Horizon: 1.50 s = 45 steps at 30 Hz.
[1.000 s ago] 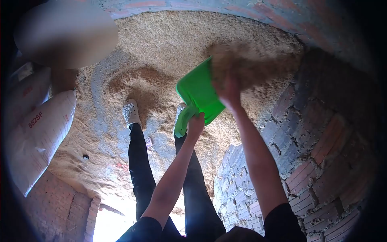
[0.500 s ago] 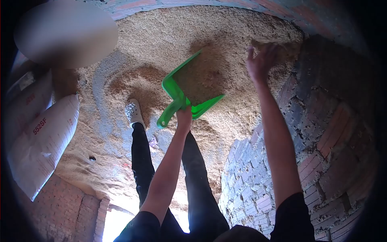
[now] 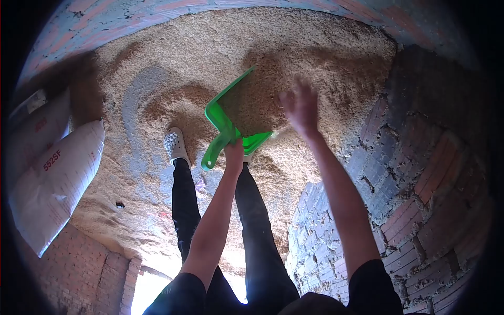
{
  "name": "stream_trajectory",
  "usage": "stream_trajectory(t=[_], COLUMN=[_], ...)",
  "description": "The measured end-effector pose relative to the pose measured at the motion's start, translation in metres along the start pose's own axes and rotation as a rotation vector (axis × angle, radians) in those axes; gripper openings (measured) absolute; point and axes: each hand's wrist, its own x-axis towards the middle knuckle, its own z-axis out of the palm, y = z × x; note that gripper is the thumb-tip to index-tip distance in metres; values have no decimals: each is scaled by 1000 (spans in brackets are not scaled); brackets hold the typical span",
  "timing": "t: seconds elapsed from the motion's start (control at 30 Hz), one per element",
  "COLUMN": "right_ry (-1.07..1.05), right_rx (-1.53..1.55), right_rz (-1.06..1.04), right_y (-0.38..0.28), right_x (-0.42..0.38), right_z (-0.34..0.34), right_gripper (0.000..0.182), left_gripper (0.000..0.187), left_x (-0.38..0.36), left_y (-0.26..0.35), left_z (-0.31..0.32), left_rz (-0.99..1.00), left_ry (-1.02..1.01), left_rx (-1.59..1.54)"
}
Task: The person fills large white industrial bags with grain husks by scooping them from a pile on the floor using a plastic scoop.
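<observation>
A green dustpan (image 3: pixel 216 114) lies tilted on loose, tan, husk-like material (image 3: pixel 210 47), its mouth facing the upper right. My left hand (image 3: pixel 234 152) is closed around the base of its handle. Some of the husk material is heaped inside the pan and hides most of its floor. To the right of the pan's mouth, just over the pile, my right hand (image 3: pixel 302 109) is smeared slightly by motion. Its thumb and fingers look spread, and nothing shows in it.
White printed sacks (image 3: pixel 58 181) stand at the left. A rough brick wall (image 3: pixel 362 210) runs along the right, and another wall (image 3: pixel 210 6) curves across the top. My shoe (image 3: pixel 176 144) stands on the covered floor, near a small dark object (image 3: pixel 120 205).
My right hand has swept left from the pile's right side toward the dustpan. The dustpan and my left hand have shifted slightly left. A blurred oval at the upper left is gone.
</observation>
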Motion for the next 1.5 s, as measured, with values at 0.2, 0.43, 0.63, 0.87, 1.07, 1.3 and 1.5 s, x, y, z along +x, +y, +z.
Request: stream_trajectory(t=[0.2,0.43,0.63,0.87,1.07,1.3,1.5], right_ry=[968,622,181,504,507,471,511], right_rx=[-282,-296,-12,495,367,495,503], right_rz=[21,161,-88,98,678,903,815], right_y=[90,72,-11,-47,-44,-79,-110], right_x=[115,139,99,44,-47,-116,-148], right_z=[-98,-85,-8,-9,-45,-100,-139], right_gripper=[87,55,71,34,15,15,21], left_gripper=[45,51,45,36,34,31,43], left_x=[27,92,96,74,27,-9,1], left_y=[12,87,106,87,65,168,192], left_z=[-43,-48,0,16,67,144,121], left_rz=[3,196,211,258,362,354,120], left_ry=[37,20,-72,-153,-351,-510,-736], left_rx=[-37,41,43,175,214,149,-170])
